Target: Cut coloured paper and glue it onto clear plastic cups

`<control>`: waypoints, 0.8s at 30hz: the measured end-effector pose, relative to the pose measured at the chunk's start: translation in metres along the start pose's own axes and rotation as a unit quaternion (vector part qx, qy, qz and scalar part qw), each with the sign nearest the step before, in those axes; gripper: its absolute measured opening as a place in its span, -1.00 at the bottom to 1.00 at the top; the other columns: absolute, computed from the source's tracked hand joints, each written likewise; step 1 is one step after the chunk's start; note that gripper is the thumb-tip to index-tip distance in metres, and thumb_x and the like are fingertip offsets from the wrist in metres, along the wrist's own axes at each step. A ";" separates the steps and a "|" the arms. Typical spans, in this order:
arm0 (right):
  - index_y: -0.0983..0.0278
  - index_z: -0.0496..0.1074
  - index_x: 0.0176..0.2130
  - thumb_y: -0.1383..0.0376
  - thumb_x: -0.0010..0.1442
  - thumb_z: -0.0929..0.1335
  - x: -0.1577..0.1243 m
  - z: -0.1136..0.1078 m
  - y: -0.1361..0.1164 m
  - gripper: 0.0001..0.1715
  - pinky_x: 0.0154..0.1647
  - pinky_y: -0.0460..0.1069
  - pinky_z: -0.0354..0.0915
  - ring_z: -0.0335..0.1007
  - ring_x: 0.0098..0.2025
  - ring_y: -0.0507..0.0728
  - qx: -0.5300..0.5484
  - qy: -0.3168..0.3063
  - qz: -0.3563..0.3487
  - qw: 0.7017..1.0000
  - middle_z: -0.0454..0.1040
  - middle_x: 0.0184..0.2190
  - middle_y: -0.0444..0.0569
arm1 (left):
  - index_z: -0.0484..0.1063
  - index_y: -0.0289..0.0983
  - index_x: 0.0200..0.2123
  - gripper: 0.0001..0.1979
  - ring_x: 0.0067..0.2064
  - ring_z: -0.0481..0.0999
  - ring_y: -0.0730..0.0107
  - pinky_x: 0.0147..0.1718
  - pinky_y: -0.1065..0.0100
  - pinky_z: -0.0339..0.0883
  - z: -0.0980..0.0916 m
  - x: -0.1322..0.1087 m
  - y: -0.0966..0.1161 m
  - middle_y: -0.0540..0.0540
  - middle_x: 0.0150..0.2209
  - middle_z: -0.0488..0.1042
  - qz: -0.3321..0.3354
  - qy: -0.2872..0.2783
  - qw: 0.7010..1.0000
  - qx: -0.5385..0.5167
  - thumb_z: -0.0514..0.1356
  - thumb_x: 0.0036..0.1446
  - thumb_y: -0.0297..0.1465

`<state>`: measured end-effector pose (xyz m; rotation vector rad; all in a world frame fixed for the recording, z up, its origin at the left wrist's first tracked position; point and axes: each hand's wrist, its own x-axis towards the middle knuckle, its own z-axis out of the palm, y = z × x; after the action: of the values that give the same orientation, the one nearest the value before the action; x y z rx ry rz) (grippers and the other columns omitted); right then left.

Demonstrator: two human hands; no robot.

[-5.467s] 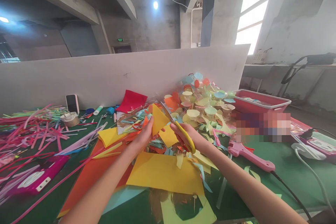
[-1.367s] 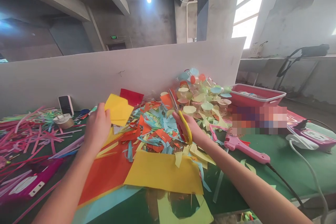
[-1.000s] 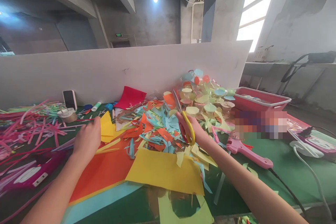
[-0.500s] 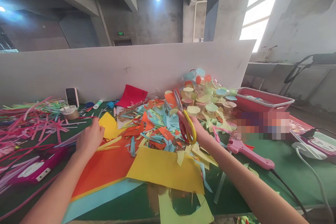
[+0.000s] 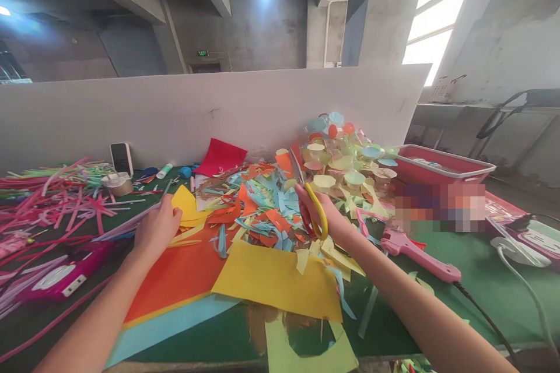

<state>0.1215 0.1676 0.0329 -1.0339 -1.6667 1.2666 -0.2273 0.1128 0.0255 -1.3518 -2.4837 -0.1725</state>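
Our left hand [image 5: 156,228] pinches the yellow piece [image 5: 186,205] just ahead of it. Our right hand [image 5: 335,222] grips the scissors [image 5: 311,201] (blades together, upright). We should lay the piece flat, with the points aimed away.

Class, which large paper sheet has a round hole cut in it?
The light green sheet, frontmost; the yellow sheet, orange sheet and blue sheet show none.

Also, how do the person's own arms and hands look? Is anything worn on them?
The left hand and the right hand wear no gloves, and no watch, bracelet or ring is visible. Behind them, no sleeve shows up to the picture's edge.
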 end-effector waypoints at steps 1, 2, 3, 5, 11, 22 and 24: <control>0.17 0.07 -0.60 -0.19 0.16 0.30 0.000 0.000 0.000 -0.37 -0.74 -0.09 0.15 0.11 -0.78 -0.01 0.000 -0.001 -0.001 1.000 0.17 -0.80 -0.21 | 0.16 -0.49 0.14 -0.52 -0.17 0.59 -0.10 -0.38 0.27 0.24 0.002 0.001 -0.001 -0.46 -0.19 0.58 -0.005 -0.002 1.000 -0.006 -0.18 0.28 -0.32; 0.17 0.07 -0.59 -0.18 0.17 0.30 -0.001 0.000 0.000 -0.38 -0.74 -0.08 0.15 0.11 -0.78 -0.01 0.001 -0.002 -0.003 1.000 0.17 -0.79 -0.21 | 0.16 -0.49 0.14 -0.52 -0.17 0.59 -0.11 -0.38 0.27 0.24 0.004 0.003 -0.001 -0.47 -0.19 0.57 -0.011 -0.004 1.000 -0.012 -0.18 0.27 -0.31; 0.17 0.07 -0.59 -0.18 0.17 0.30 -0.001 0.000 -0.001 -0.39 -0.73 -0.08 0.16 0.11 -0.78 -0.01 0.001 -0.003 -0.006 1.000 0.18 -0.79 -0.22 | 0.16 -0.49 0.14 -0.52 -0.16 0.59 -0.11 -0.38 0.27 0.24 0.005 0.005 -0.002 -0.47 -0.19 0.57 -0.014 -0.006 1.000 -0.017 -0.17 0.27 -0.31; 0.17 0.07 -0.58 -0.18 0.17 0.30 -0.001 -0.001 0.000 -0.39 -0.73 -0.08 0.16 0.12 -0.78 -0.02 0.000 -0.005 -0.009 1.000 0.19 -0.78 -0.22 | 0.17 -0.48 0.13 -0.53 -0.17 0.59 -0.11 -0.39 0.28 0.23 0.008 0.008 -0.003 -0.47 -0.19 0.57 -0.017 -0.009 1.000 -0.024 -0.18 0.28 -0.31; 0.17 0.06 -0.60 -0.21 0.15 0.29 0.000 0.000 0.001 -0.36 -0.74 -0.10 0.14 0.11 -0.78 -0.02 -0.003 -0.006 0.000 1.000 0.19 -0.79 -0.21 | 0.20 -0.47 0.09 -0.57 -0.21 0.60 -0.05 -0.38 0.29 0.23 0.012 0.008 0.000 -0.46 -0.19 0.58 0.000 -0.017 1.000 -0.020 -0.19 0.27 -0.38; 0.19 0.15 -0.55 -0.18 0.11 0.35 0.006 0.000 0.011 -0.42 -0.65 -0.10 0.15 0.13 -0.70 -0.02 -0.025 0.011 0.008 1.000 0.21 -0.72 -0.23 | 0.18 -0.57 0.16 -0.39 0.04 0.38 -0.23 -0.06 0.02 0.27 -0.004 -0.009 0.013 -0.56 -0.03 0.43 0.078 0.193 0.977 0.041 -0.17 0.31 -0.15; 0.20 0.19 -0.50 -0.17 0.08 0.38 0.011 0.000 0.017 -0.44 -0.62 -0.10 0.14 0.16 -0.65 -0.01 -0.058 0.024 0.015 0.998 0.24 -0.68 -0.23 | 0.28 -0.48 0.10 -0.49 0.04 0.38 -0.10 0.05 0.02 0.23 -0.011 -0.017 0.025 -0.44 -0.04 0.46 0.145 0.196 0.969 -0.037 -0.13 0.31 -0.22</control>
<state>0.1202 0.1807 0.0179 -1.1538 -1.7106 1.1659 -0.1955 0.1104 0.0297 -1.5219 -1.9507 -0.4241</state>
